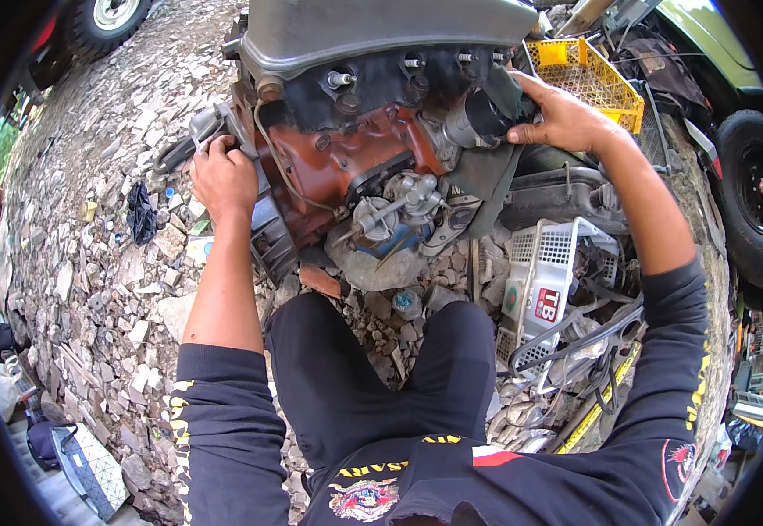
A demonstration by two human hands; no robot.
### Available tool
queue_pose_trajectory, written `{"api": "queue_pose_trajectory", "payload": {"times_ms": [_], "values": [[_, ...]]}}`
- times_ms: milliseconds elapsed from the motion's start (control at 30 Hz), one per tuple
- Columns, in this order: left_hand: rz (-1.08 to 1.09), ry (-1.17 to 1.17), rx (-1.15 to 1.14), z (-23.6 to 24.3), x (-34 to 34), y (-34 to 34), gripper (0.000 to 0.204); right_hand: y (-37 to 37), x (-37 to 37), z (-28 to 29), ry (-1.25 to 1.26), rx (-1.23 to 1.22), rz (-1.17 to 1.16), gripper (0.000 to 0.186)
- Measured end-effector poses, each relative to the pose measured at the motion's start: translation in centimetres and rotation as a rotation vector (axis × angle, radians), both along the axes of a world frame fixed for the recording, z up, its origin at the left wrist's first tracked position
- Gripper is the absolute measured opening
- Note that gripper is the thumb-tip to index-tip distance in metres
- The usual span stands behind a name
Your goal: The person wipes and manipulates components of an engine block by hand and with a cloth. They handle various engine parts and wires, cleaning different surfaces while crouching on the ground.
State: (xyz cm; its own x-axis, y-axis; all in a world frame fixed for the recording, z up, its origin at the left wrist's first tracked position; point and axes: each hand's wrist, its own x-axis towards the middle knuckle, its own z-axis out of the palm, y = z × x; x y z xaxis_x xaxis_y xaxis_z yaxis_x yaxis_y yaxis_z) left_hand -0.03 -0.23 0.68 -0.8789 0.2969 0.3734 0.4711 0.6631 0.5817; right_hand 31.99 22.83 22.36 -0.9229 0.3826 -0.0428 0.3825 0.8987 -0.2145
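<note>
A rust-red engine block [316, 162] stands before me under a grey metal cover [381, 35], with spark plugs [340, 80] along its side. My left hand [224, 178] is closed over the edge of the grey metal housing [267, 230] at the block's left end; some fingertips are hidden. At the right, my right hand [567, 114] curls around the outer end of a black cylinder [484, 116] that sticks out from the block. Dark green cloth [502, 90] lies between fingers and cylinder. Lower down, a grey metal pump-like part [412, 197] sits against the block.
Broken stones [127, 289] cover the ground. To the right are a yellow crate [588, 83], a dark ribbed cover [566, 195] and a white plastic basket [535, 294] beside metal strips. A wheel [754, 188] stands far right. A black plastic bag [142, 213] lies left.
</note>
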Motion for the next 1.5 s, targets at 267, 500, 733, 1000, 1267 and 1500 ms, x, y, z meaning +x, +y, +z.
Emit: {"api": "queue_pose_trajectory", "payload": {"times_ms": [267,500,733,1000,1267,1500], "values": [[-0.020,-0.030,0.031,-0.2,0.4,-0.1,0.030,0.2,0.7,-3.5,1.049,-0.814,-0.602,0.025],[-0.017,-0.016,0.022,0.1,0.0,-0.2,0.031,-3.7,2.4,-3.4,0.629,0.004,-0.367,0.022],[-0.068,0.023,0.026,-0.7,-0.7,-0.2,0.031,-4.8,1.8,-5.7,0.343,0.142,-0.369,0.054],[-0.033,0.022,-0.004,-0.1,0.2,0.1,0.031,-5.2,1.8,-6.9,0.403,0.185,-0.397,0.057],[-0.045,0.036,0.041,-0.7,0.2,0.5,0.031,-4.9,2.6,-7.5,0.479,0.056,-0.426,0.049],[-0.076,0.067,0.031,-1.1,-0.8,-0.4,0.033,-5.7,4.0,-9.3,0.580,-0.255,-0.513,0.060]]}}
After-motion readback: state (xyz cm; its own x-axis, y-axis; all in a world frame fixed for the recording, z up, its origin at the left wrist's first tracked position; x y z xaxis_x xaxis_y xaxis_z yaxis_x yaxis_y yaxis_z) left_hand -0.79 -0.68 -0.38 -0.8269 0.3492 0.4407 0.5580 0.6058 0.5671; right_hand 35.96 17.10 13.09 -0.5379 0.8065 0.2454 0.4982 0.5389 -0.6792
